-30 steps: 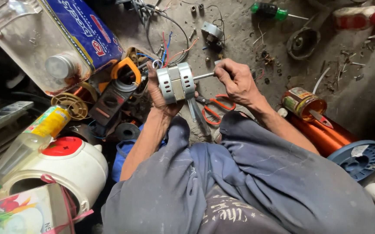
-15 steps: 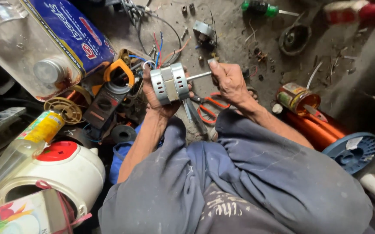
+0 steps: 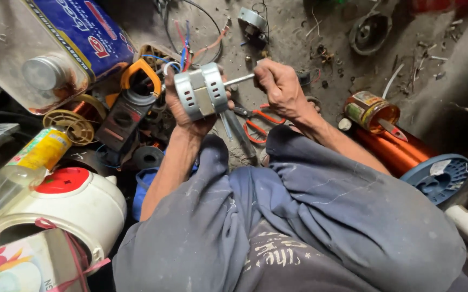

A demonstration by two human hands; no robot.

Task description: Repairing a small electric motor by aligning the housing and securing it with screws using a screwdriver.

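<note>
motor [image 3: 201, 92] in left hand [image 3: 188, 116], shaft horiz., right hand [image 3: 280, 84] pinching tip

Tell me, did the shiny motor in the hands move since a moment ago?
No, barely. The motor is still gripped by the left hand, just right of the orange clamp meter, while the right hand keeps pinching its shaft.

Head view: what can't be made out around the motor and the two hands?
- Motor back face: hidden by the left hand.
- Shaft tip: hidden inside the right hand.
- Wires: far ends lost among clutter.
- Scissors: blades hidden behind the motor and the right hand.
- Spool: one flange only.
</note>
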